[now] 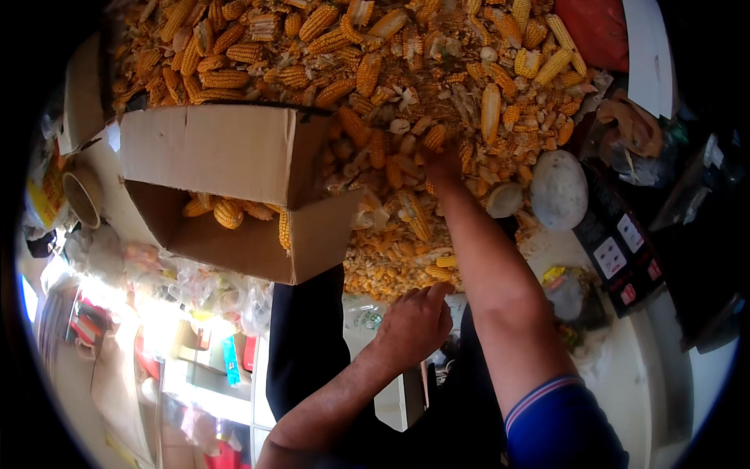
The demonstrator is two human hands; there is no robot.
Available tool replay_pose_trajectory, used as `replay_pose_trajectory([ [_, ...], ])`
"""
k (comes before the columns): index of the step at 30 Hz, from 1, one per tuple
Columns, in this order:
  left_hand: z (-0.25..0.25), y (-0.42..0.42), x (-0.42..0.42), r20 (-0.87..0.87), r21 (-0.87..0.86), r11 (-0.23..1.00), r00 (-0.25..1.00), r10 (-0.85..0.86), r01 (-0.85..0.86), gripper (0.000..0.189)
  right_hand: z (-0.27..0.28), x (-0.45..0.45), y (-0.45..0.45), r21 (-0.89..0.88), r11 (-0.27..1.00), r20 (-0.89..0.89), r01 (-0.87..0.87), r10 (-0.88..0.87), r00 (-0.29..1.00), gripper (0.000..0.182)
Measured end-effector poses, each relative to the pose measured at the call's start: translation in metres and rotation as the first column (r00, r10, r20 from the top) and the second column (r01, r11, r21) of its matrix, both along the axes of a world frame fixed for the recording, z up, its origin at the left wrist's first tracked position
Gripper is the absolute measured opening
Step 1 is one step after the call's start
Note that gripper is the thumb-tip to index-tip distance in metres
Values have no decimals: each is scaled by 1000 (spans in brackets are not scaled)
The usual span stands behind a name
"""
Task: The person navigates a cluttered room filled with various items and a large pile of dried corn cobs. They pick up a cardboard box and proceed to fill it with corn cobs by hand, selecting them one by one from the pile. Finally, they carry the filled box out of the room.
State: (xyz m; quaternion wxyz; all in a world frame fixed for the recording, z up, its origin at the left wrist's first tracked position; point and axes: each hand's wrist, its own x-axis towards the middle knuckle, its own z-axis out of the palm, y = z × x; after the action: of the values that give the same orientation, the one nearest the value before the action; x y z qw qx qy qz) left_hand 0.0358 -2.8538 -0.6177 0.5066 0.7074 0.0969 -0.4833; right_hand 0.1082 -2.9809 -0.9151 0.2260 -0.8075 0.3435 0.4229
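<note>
My right hand [442, 164] reaches into a heap of dried yellow corn ears [357, 76]. It lies in shadow beside a corn ear [434, 137], and its fingers are hard to make out. Nearer to me, my left hand [415, 325] hovers with curled fingers at the front edge of loose corn kernels [375, 275]. Whether it holds anything is hidden by the back of the hand. Just beyond it lie two short yellow corn pieces [440, 271]. A partly shelled ear [415, 216] rests between my two hands.
An open cardboard box [211, 152] with several corn ears inside stands left of my hands. On the right are a whitish oval object [559, 189], a black printed box [621, 246] and a red bag [592, 32]. Plastic bags [199, 287] lie at lower left.
</note>
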Motion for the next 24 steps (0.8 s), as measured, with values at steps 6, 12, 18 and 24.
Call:
replay_pose_trajectory([
  [6,-1,0,-2,17,27,999,1000,26,-26,29,20,32,-5,120,974,-290,189,-148,946,88],
  [12,4,0,7,-23,23,1000,1000,-4,5,31,59,18,-41,315,859,-204,403,-354,913,77],
  [18,-13,24,26,7,75,896,899,438,-437,52,188,53,-32,490,871,-69,-32,75,995,39],
  [24,-16,30,39,-247,-98,526,533,810,-845,56,285,35,11,418,717,453,-558,368,812,36],
])
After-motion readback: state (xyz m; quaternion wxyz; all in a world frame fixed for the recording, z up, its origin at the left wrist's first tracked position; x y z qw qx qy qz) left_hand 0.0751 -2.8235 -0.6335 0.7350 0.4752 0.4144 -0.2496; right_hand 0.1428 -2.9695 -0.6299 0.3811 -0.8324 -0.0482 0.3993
